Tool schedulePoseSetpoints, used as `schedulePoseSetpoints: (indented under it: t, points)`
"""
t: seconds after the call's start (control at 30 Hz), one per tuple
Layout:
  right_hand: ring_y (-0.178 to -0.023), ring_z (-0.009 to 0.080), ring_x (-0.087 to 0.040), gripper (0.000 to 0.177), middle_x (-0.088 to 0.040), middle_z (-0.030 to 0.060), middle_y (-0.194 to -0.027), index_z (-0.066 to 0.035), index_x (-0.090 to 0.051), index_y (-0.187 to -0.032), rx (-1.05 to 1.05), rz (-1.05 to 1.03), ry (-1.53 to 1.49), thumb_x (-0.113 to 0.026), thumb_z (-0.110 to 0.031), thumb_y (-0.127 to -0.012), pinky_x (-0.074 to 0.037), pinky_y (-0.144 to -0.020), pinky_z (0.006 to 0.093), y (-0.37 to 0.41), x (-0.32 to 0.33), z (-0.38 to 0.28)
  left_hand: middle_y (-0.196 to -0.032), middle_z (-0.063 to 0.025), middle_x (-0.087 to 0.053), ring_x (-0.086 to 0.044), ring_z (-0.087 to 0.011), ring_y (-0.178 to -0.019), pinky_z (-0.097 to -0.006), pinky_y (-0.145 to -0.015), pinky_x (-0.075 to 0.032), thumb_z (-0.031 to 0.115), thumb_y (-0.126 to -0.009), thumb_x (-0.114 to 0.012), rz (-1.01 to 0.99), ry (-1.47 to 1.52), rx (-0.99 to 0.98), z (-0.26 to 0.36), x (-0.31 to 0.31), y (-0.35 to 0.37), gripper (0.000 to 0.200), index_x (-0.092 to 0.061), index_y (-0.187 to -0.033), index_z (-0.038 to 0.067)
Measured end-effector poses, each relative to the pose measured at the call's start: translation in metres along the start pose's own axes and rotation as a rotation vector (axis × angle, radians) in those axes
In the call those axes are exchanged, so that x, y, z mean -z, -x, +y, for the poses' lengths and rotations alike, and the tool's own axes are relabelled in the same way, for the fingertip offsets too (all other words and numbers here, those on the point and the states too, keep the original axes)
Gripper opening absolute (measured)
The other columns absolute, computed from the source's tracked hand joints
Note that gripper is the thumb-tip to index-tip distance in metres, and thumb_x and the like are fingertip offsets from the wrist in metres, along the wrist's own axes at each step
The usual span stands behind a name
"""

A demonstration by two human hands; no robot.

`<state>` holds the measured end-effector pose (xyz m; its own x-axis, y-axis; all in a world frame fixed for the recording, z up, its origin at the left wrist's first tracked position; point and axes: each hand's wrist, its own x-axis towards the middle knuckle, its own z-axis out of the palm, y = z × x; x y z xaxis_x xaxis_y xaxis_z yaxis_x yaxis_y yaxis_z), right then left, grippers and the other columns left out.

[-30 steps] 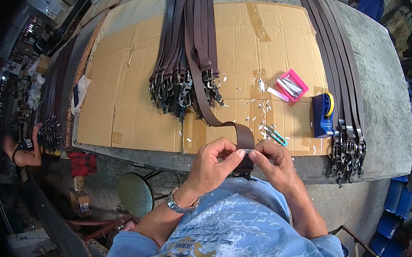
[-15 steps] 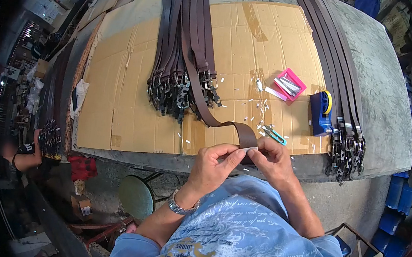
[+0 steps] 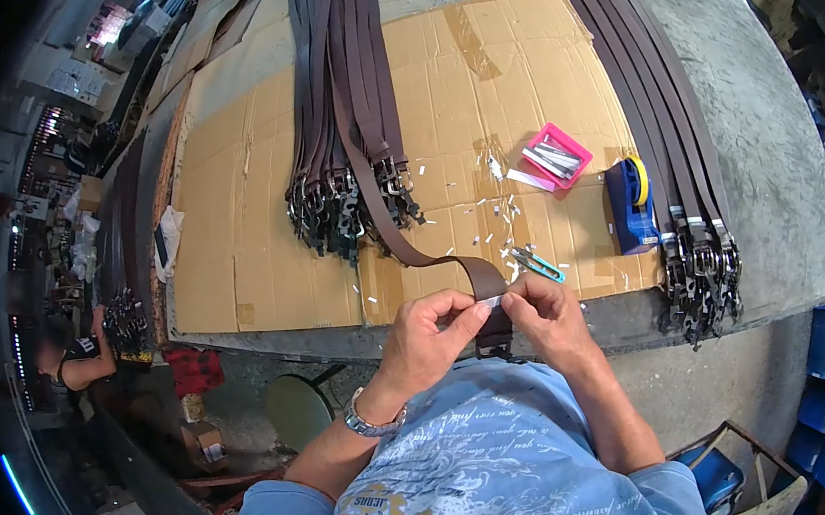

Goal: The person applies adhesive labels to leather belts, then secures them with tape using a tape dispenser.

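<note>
A dark brown belt [image 3: 479,274] runs from the pile toward me, and its buckle end [image 3: 495,346] hangs in front of my shirt. My left hand [image 3: 435,332] pinches the belt's left edge between thumb and fingers. On the opposite edge, my right hand [image 3: 549,317] grips with thumb and index finger. A small white label [image 3: 491,302] spans the strap between both thumbs. Just beyond my right hand lie teal thread snips [image 3: 539,264] on the cardboard, among scattered white slips [image 3: 494,209].
Cardboard [image 3: 219,237] covers much of the table. A pile of buckled belts [image 3: 349,100] lies on it; more belts [image 3: 639,110] line the right. A pink tray [image 3: 584,163] of strips and a blue tape dispenser [image 3: 626,215] stand nearby. Another person [image 3: 90,364] is far left.
The view has shifted and turned slightly. Both hands still hold the belt at the label, and more of the label and the buckle end now show.
</note>
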<state>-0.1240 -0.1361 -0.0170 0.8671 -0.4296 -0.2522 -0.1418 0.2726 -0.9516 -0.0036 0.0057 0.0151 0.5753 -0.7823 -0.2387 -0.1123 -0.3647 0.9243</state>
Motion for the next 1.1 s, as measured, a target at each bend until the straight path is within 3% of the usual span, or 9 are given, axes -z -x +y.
schedulePoseSetpoints:
  t: [0.1,0.3,0.47,0.67,0.83,0.87,0.97,1.03,1.1]
  points:
    - [-0.064,0.0028,-0.044,0.022,-0.05,-0.006,-0.068,-0.002,-0.059,-0.08,0.004,-0.002,-0.057,-0.06,-0.02,-0.093,-0.035,-0.054,0.0225,0.002,0.013,-0.003,-0.067,0.0008,-0.059,-0.051,-0.0043,-0.063,-0.0231,-0.056,-0.042,0.017,-0.091,-0.066,0.017,0.056,0.028,0.006,-0.016,-0.007,0.02,-0.065,-0.086,-0.002]
    - [-0.064,0.0017,-0.042,0.019,-0.049,-0.0068,-0.069,-0.004,-0.057,-0.081,-0.031,-0.036,-0.151,-0.062,-0.019,-0.091,-0.035,-0.053,0.0225,0.004,0.049,0.003,-0.078,0.0038,-0.062,-0.052,-0.0012,-0.07,-0.0177,-0.062,-0.042,0.013,-0.092,-0.065,0.08,0.121,0.045,0.016,-0.058,-0.017,0.014,-0.065,-0.089,0.0]
    - [-0.064,0.002,-0.043,0.017,-0.049,-0.0066,-0.071,-0.004,-0.056,-0.08,-0.048,-0.083,-0.112,-0.063,-0.016,-0.09,-0.036,-0.054,0.0223,0.004,0.076,-0.001,-0.07,0.0037,-0.06,-0.051,-0.0023,-0.064,-0.0208,-0.057,-0.041,0.017,-0.091,-0.066,0.151,0.084,0.063,0.025,-0.087,-0.02,0.019,-0.065,-0.087,-0.001]
    - [-0.066,0.0021,-0.045,0.014,-0.051,-0.0064,-0.072,-0.005,-0.055,-0.08,-0.076,-0.076,-0.228,-0.061,-0.013,-0.09,-0.037,-0.057,0.0214,0.004,0.081,-0.008,-0.08,0.0047,-0.062,-0.051,-0.001,-0.071,-0.018,-0.063,-0.04,0.014,-0.091,-0.065,0.147,0.219,0.096,0.024,-0.096,-0.016,0.013,-0.066,-0.091,0.001]
    - [-0.066,0.0016,-0.044,0.016,-0.051,-0.0076,-0.072,-0.005,-0.057,-0.082,-0.051,-0.025,-0.208,-0.063,-0.017,-0.091,-0.036,-0.056,0.0207,0.009,0.075,0.011,-0.071,0.0074,-0.056,-0.046,-0.0004,-0.064,-0.0183,-0.055,-0.036,0.014,-0.09,-0.067,0.199,0.238,0.039,0.012,-0.099,-0.019,0.015,-0.065,-0.086,0.0]
    - [-0.07,0.0039,-0.049,0.017,-0.056,-0.0044,-0.077,-0.003,-0.062,-0.089,-0.036,-0.041,-0.152,-0.063,-0.019,-0.092,-0.041,-0.061,0.0227,0.01,0.079,0.016,-0.071,0.0074,-0.056,-0.045,-0.0003,-0.064,-0.0182,-0.055,-0.036,0.014,-0.09,-0.067,0.206,0.239,0.035,0.011,-0.099,-0.019,0.015,-0.065,-0.085,0.0]
    - [-0.08,0.0088,-0.057,0.02,-0.062,0.0013,-0.087,-0.001,-0.065,-0.1,0.007,0.014,-0.087,-0.062,-0.019,-0.092,-0.046,-0.07,0.0263,0.021,0.104,0.009,-0.07,0.008,-0.054,-0.043,0.0003,-0.063,-0.0179,-0.054,-0.034,0.013,-0.09,-0.066,0.216,0.26,0.006,0.011,-0.096,-0.02,0.015,-0.063,-0.083,0.001]
    - [-0.09,0.0134,-0.06,0.022,-0.066,0.0072,-0.097,-0.002,-0.066,-0.105,0.106,0.39,0.301,-0.062,-0.018,-0.091,-0.048,-0.078,0.0291,0.021,0.15,0.025,-0.07,0.0082,-0.052,-0.042,0.0008,-0.062,-0.0176,-0.054,-0.034,0.014,-0.091,-0.065,0.237,0.273,0.021,0.009,-0.088,-0.018,0.016,-0.061,-0.083,0.001]
    - [-0.083,0.0154,-0.06,0.018,-0.063,0.008,-0.088,-0.004,-0.068,-0.101,0.139,0.588,0.454,-0.063,-0.016,-0.089,-0.048,-0.074,0.0301,0.013,0.186,0.051,-0.07,0.0081,-0.052,-0.042,0.0008,-0.062,-0.0177,-0.054,-0.034,0.014,-0.091,-0.064,0.235,0.272,0.007,0.006,-0.085,-0.017,0.016,-0.061,-0.083,0.001]
